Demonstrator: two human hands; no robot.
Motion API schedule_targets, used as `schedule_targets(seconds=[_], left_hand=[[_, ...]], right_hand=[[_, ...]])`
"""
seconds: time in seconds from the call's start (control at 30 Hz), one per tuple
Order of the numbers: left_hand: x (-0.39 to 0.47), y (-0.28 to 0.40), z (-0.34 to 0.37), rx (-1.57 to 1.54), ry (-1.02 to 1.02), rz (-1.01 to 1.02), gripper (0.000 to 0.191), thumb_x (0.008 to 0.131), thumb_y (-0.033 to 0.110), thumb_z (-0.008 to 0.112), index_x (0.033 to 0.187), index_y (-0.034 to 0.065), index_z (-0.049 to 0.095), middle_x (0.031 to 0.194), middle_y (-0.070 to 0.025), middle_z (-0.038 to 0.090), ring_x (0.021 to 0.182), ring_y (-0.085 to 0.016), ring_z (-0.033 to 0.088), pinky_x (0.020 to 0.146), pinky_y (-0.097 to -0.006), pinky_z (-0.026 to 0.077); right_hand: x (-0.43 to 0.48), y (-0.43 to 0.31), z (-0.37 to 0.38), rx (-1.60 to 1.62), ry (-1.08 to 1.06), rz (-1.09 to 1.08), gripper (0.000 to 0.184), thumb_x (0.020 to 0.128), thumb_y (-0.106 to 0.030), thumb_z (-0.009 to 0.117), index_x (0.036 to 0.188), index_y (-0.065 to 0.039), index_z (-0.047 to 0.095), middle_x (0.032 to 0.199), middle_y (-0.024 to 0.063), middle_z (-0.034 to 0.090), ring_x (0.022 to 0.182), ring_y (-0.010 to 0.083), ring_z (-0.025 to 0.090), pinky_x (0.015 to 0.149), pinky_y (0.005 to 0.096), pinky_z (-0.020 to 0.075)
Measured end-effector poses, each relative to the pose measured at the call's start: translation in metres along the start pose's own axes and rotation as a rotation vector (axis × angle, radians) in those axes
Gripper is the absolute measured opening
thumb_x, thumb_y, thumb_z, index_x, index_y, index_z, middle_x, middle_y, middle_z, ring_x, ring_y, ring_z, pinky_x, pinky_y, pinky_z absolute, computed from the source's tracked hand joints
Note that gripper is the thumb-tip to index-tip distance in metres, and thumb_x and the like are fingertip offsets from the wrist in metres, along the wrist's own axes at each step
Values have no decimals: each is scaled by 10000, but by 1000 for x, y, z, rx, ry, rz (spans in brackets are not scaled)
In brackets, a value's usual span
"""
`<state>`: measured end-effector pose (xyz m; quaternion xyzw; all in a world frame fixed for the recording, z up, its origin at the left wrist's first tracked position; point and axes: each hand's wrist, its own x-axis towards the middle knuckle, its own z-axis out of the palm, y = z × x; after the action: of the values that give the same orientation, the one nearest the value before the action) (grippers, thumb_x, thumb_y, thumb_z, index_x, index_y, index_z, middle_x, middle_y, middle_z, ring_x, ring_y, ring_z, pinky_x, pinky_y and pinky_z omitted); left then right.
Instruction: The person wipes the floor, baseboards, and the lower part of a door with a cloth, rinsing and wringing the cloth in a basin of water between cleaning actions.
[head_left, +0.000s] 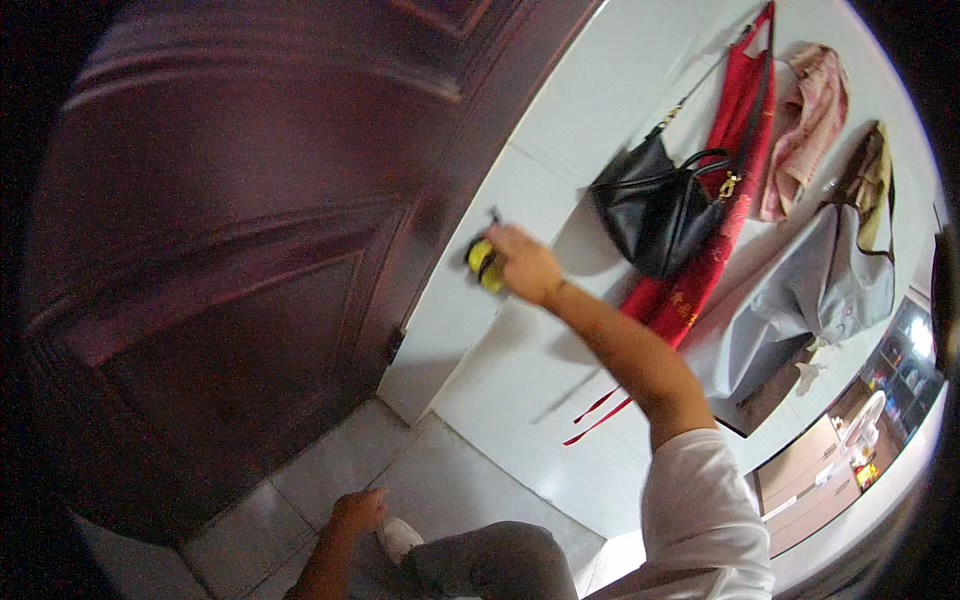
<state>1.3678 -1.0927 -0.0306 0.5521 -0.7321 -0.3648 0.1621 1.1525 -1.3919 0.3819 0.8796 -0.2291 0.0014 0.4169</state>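
Observation:
My right hand (527, 264) reaches out to the white tiled wall beside a dark wooden door (225, 210). It is closed on a yellow and black object (484, 264), blurred and partly covered by the fingers, so its exact kind cannot be told. A small dark thing sticks out above it. Low down, over the floor, my left hand (361, 510) has its fingers curled, and nothing shows in it. To the right of my right hand hangs a black leather handbag (664, 210) with a gold-coloured chain.
Behind the handbag hangs a red apron (675, 300) with thin straps. Further right are a pink towel (806, 127) and a grey cloth garment (795, 277). A cabinet (810, 480) and a white fan (864, 424) stand at the far right. Pale tiles (450, 480) cover the floor.

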Motion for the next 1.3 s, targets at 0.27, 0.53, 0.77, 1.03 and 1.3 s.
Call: schedule_targets(seconds=[0.27,0.53,0.77,1.03,1.3], left_hand=[[8,-21,32,-46,205,16,439,962,327,543,1302,48,547,1269,-167,589,1150,-335,574,996,-438,432],[64,18,11,-274,35,-340,406,1033,266,477,1364,47,559,1242,-186,640,1091,-324,622,909,-415,507],[41,142,-76,-314,786,43,400,954,269,557,1278,39,600,1165,-171,656,1042,-338,624,877,-423,498],[96,489,-425,-49,963,789,589,880,237,674,1386,6,480,1414,-223,497,1303,-400,474,1114,-537,331],[133,689,-622,58,1138,810,726,880,224,665,1460,-54,330,1530,-285,318,1423,-427,319,1178,-560,208]], right_hand=[[75,109,-113,195,629,761,490,978,-208,443,1400,37,406,1390,266,476,1276,415,470,1080,460,392],[67,58,-76,-66,-210,3,303,908,-184,567,1134,-34,704,1489,111,454,1327,291,482,1091,399,409],[66,208,-193,-281,45,-15,340,937,-202,535,1175,-6,677,1475,117,456,1431,277,349,1199,445,263],[103,291,-275,-95,89,-74,274,806,-202,619,963,-33,766,1395,147,548,1371,305,441,1188,453,279],[150,494,-448,-286,435,104,224,788,-205,623,886,-56,758,1106,115,582,1162,271,502,1095,431,344]])
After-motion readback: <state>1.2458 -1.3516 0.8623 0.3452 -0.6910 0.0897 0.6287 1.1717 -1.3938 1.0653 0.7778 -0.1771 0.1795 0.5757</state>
